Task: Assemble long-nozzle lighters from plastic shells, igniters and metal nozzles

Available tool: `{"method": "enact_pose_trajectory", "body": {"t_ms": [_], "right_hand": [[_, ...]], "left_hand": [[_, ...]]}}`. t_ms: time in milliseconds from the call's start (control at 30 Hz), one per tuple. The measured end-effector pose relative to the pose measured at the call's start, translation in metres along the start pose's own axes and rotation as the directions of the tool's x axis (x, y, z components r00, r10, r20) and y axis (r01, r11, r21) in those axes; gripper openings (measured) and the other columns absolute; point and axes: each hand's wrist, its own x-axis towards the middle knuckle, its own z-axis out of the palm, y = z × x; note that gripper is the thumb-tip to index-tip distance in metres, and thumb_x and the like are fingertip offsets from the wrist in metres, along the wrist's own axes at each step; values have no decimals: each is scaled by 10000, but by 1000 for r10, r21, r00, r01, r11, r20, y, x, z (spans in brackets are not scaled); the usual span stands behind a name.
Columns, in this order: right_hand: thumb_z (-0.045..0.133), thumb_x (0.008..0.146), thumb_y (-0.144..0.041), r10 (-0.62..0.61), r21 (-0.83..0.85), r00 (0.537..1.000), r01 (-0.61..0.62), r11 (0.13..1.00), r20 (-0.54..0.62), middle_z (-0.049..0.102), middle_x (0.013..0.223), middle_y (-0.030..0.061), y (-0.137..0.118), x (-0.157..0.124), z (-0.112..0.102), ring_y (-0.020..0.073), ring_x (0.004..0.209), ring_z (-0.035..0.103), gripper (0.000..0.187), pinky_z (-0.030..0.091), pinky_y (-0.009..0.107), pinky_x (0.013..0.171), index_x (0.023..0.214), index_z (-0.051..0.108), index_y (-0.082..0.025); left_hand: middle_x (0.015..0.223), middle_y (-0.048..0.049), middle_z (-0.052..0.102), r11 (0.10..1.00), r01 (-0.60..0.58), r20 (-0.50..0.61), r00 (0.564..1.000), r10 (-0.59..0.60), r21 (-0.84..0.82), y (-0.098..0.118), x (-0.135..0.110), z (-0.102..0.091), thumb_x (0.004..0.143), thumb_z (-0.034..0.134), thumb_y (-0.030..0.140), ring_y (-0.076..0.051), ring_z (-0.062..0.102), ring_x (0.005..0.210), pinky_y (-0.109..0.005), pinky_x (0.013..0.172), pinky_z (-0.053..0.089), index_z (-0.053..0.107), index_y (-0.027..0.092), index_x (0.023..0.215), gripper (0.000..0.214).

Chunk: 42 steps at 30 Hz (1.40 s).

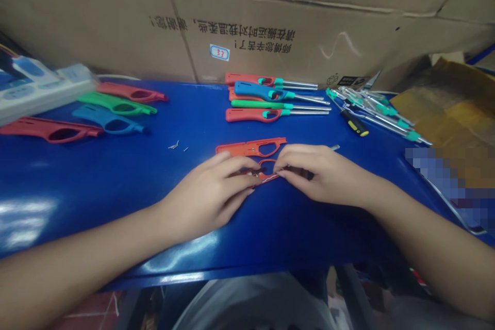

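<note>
Between left hand and right hand, whose fingers pinch it closed, a red lighter half-shell lies lengthwise left-right on the table, its ends hidden.

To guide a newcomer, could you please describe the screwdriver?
On the blue table, look right of the stacked lighters, at the pile of green-tipped metal tubes. The screwdriver lies at its near edge, the only piece with a black-and-yellow handle.
</note>
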Motion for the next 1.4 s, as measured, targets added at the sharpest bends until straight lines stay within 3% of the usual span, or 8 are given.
{"method": "enact_pose_trajectory", "body": {"t_ms": [233,400,567,700,867,1000,1167,1400], "right_hand": [[541,985,-155,2,-27,1000,-1,1000,19,678,1016,60,1,-1,-1,164,862,620,128,460,285,746,1012,660,-191],[561,977,-164,-1,-37,1000,1,999,-1,676,915,32,0,-1,-1,139,751,584,97,430,265,662,1000,651,-190],[544,995,-171,-12,-33,1000,12,999,15,700,1009,62,0,-1,-3,167,866,638,133,468,285,742,1016,671,-201],[552,992,-178,-3,-45,1000,4,999,5,690,943,45,0,-1,-3,153,787,610,106,444,283,687,993,657,-194],[540,1015,-208,-7,-15,1000,7,1000,21,695,998,63,0,-1,-3,170,870,637,141,472,298,762,984,677,-195],[548,1002,-187,5,-18,1000,-4,1000,15,687,945,55,0,0,-3,166,829,624,127,462,294,732,966,670,-188],[559,996,-175,13,-31,1000,-13,999,4,699,975,63,0,1,-4,173,861,641,119,474,296,751,966,673,-184],[557,1016,-203,13,-25,1000,-12,1000,7,702,1021,70,1,0,-2,178,900,659,140,499,302,788,996,696,-199]], "left_hand": [[1305,-91,683,999,2,30,1000,-3,40,2,-1,-1,1016,557,185,-258,643,1102,-442,944,568,725,209,1236,278],[1304,-88,689,999,-6,33,999,4,51,2,-1,-1,1022,543,179,-257,634,1090,-446,938,570,727,205,1239,286],[1307,-91,686,999,-15,45,999,13,51,2,0,-2,1027,533,180,-258,624,1111,-446,948,568,721,199,1256,296],[1307,-90,687,998,-13,41,999,11,54,2,0,-2,1029,529,179,-258,626,1113,-448,952,569,726,201,1242,291],[1305,-94,691,998,-23,38,999,20,59,2,0,-1,1028,532,183,-253,634,1111,-443,954,575,722,199,1251,293],[1300,-76,701,996,-35,19,999,33,84,1,-1,-1,1016,555,175,-257,651,1109,-441,941,589,729,201,1231,277],[1224,-50,746,985,-82,-48,995,90,155,3,-3,-2,1001,599,169,-230,693,1068,-400,928,606,722,194,1212,246],[1130,-67,784,966,-126,-37,990,138,227,7,-4,-7,1019,568,194,-221,731,994,-370,867,634,716,156,1197,235]]}}
